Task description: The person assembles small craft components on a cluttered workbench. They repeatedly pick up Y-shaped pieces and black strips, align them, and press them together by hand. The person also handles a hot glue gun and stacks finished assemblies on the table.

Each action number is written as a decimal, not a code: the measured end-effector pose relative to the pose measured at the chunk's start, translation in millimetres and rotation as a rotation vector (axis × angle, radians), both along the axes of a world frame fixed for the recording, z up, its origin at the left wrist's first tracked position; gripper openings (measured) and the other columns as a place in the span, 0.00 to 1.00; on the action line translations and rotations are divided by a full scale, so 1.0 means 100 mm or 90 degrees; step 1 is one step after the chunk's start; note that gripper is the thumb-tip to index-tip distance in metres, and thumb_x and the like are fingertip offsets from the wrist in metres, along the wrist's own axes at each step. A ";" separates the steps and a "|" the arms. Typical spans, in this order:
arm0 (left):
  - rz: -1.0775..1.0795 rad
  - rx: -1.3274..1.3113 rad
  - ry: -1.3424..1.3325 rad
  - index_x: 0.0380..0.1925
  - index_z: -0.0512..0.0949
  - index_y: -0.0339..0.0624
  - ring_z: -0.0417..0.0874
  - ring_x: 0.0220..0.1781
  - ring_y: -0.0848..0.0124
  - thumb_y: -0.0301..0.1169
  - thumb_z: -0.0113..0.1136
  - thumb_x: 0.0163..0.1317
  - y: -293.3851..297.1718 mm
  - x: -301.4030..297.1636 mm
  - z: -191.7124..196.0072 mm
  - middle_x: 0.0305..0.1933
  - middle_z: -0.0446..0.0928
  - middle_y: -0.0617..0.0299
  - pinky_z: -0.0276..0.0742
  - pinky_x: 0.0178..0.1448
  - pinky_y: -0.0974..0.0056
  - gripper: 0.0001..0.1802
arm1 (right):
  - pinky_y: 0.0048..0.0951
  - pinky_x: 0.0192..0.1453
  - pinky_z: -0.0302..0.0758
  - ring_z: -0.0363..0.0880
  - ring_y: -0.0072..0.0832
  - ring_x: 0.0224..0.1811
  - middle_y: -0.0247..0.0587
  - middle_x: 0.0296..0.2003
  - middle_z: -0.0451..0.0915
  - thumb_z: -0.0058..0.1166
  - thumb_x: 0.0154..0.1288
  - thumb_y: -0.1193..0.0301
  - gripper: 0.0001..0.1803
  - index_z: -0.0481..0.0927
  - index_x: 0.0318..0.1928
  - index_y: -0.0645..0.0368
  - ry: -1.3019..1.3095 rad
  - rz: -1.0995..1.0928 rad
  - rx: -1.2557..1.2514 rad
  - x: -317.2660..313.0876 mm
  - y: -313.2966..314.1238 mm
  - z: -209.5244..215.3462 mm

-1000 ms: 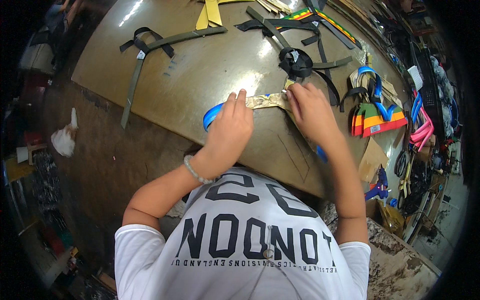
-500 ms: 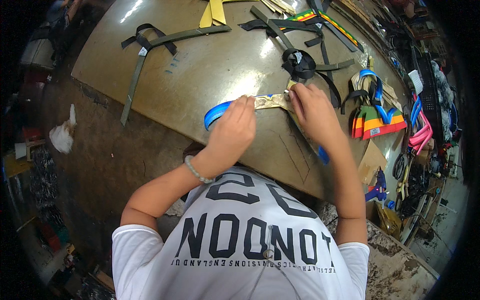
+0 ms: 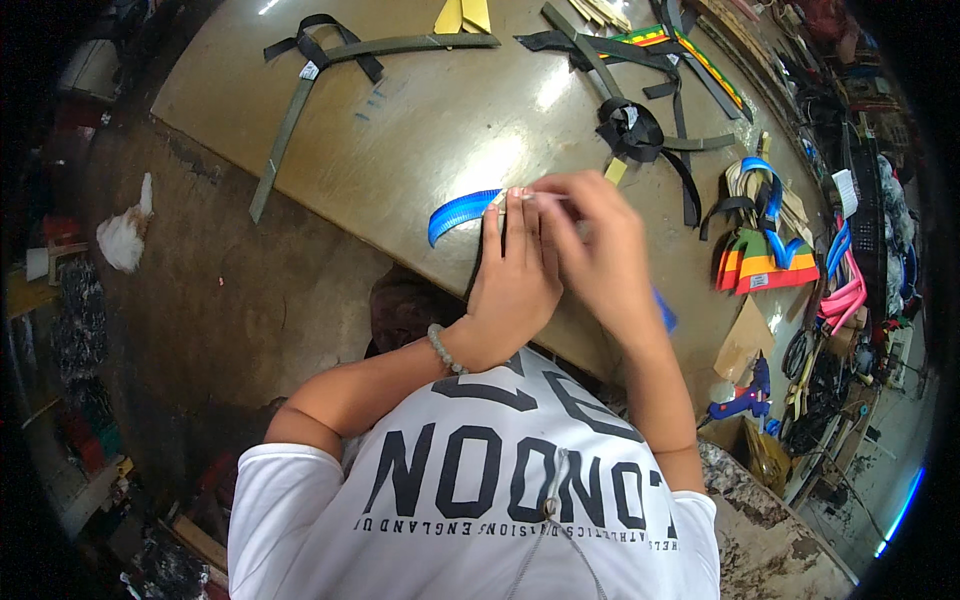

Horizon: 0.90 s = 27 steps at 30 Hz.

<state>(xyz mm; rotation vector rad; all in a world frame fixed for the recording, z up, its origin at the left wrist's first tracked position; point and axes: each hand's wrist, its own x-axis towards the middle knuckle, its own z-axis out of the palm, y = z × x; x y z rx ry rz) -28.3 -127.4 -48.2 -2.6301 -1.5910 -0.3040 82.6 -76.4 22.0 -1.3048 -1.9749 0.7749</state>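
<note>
While the left hand [image 3: 515,285] is laid over the work with its fingers stretched out side by side, the right hand [image 3: 598,240] is held close against it, with bent fingers brought to the left fingertips. The inner end of a blue strap [image 3: 462,213] is covered by the left fingers, and its free end is seen curving out to their left, over the shiny table [image 3: 385,170] near the front edge. Whether the strap is gripped or only pressed by the left hand cannot be told, nor can what is pinched by the right, which is slightly blurred. Just beyond the right hand a short yellow strip [image 3: 615,172] is left visible, and a blurred blue piece [image 3: 664,311] is partly hidden by the right forearm. Farther up, a coiled black strap [image 3: 632,133] is set down, and a second black loop [image 3: 318,36] with olive bands is placed toward the far left. To the right, a red, yellow and green bundle [image 3: 765,262] is seen, with a blue glue gun [image 3: 745,398] below it.
</note>
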 end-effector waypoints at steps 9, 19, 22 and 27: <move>0.017 -0.064 -0.035 0.66 0.68 0.47 0.55 0.74 0.37 0.45 0.54 0.61 -0.08 0.08 -0.07 0.70 0.65 0.46 0.37 0.66 0.18 0.33 | 0.44 0.46 0.73 0.74 0.48 0.41 0.52 0.35 0.76 0.54 0.63 0.75 0.07 0.80 0.38 0.66 -0.238 0.033 0.043 -0.26 0.13 -0.21; 0.014 -0.122 -0.224 0.66 0.69 0.46 0.52 0.74 0.34 0.45 0.51 0.63 -0.11 0.06 -0.12 0.68 0.65 0.42 0.32 0.62 0.13 0.31 | 0.44 0.46 0.74 0.74 0.48 0.41 0.52 0.33 0.74 0.54 0.59 0.76 0.06 0.78 0.34 0.67 -0.317 0.066 0.064 -0.45 -0.01 -0.18; 0.031 -0.140 -0.229 0.66 0.68 0.44 0.52 0.74 0.34 0.45 0.50 0.64 -0.09 0.10 -0.14 0.69 0.63 0.41 0.32 0.62 0.13 0.32 | 0.44 0.45 0.75 0.74 0.48 0.41 0.53 0.33 0.75 0.54 0.58 0.75 0.06 0.77 0.31 0.68 -0.298 0.103 0.055 -0.46 -0.05 -0.16; 0.006 -0.124 -0.056 0.67 0.67 0.40 0.50 0.74 0.32 0.44 0.49 0.64 -0.12 0.08 -0.11 0.70 0.61 0.40 0.34 0.62 0.13 0.32 | 0.46 0.46 0.73 0.74 0.51 0.39 0.55 0.31 0.75 0.54 0.59 0.76 0.06 0.78 0.29 0.68 -0.170 0.087 -0.041 -0.32 0.10 -0.12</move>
